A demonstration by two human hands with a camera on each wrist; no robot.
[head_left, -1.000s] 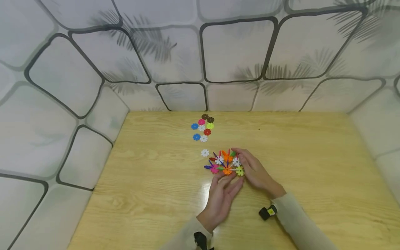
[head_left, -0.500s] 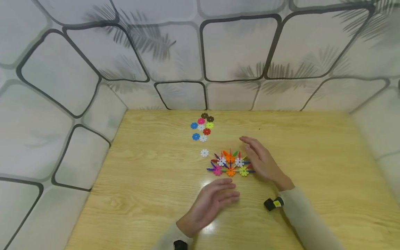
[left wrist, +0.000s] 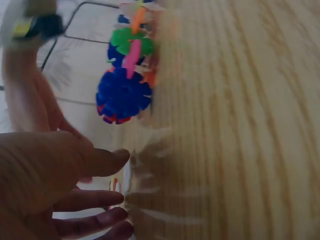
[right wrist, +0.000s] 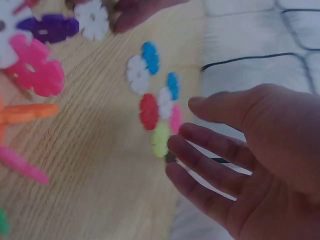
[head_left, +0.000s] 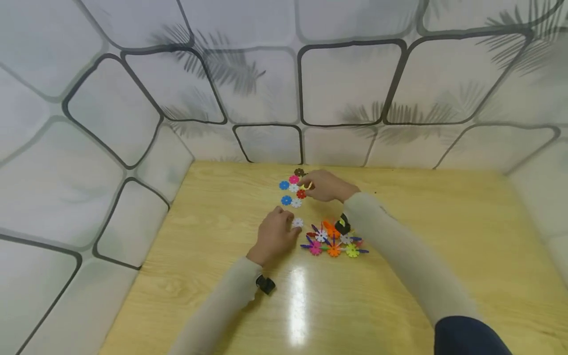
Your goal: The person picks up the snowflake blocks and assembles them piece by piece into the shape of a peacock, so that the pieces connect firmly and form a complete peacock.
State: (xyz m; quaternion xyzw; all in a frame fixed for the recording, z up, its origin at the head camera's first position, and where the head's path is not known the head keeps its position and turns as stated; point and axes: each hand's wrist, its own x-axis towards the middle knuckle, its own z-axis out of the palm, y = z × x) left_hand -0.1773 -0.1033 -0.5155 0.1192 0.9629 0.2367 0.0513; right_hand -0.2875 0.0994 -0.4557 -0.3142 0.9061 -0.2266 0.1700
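My left hand (head_left: 276, 235) is at a white notched plastic disc (head_left: 298, 223), thumb and fingers on either side of it. In the left wrist view that disc (left wrist: 127, 174) shows as a thin edge on the table between spread fingers. My right hand (head_left: 327, 186) reaches over the loose discs, its fingertips by a yellow disc (right wrist: 160, 140). The right wrist view shows this hand's fingers extended and the yellow disc lying flat. An assembly of interlocked colored discs (head_left: 334, 250) stands below the right forearm, which partly hides it.
More loose discs lie near the back of the wooden table (head_left: 213, 222): blue (head_left: 286, 200), white (head_left: 296, 202), red (head_left: 301, 194), pink (head_left: 294, 179) and brown (head_left: 299, 172). A patterned wall (head_left: 346, 84) borders the table behind and on the left.
Both hands have left the assembly. The left moved up and left to the single white disc; the right moved up and left to the back group. The assembly stays on the table.
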